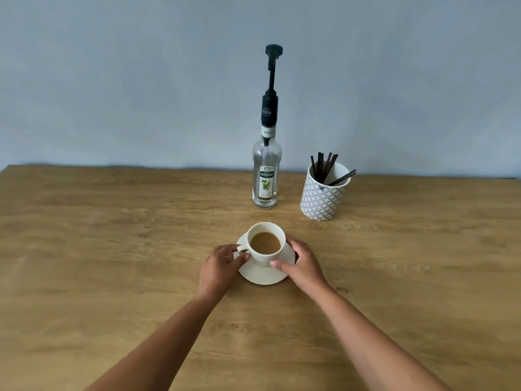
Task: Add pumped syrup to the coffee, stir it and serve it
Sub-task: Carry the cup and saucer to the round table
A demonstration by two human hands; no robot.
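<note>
A white cup (262, 259) holding light brown coffee (265, 242) stands on a white saucer (260, 275) in the middle of the wooden table. My left hand (221, 266) grips the saucer's left edge, its fingers by the cup's handle. On the other side, my right hand (300, 263) holds the saucer's right edge, thumb against the cup's base. Behind the cup stands a clear syrup bottle (266, 176) with a tall black pump (273, 60). To its right a patterned holder (322, 193) contains several dark stir sticks (324, 166).
The wooden table (112, 235) stretches wide to both sides and ends at a plain blue-grey wall (141, 80) behind the bottle and holder.
</note>
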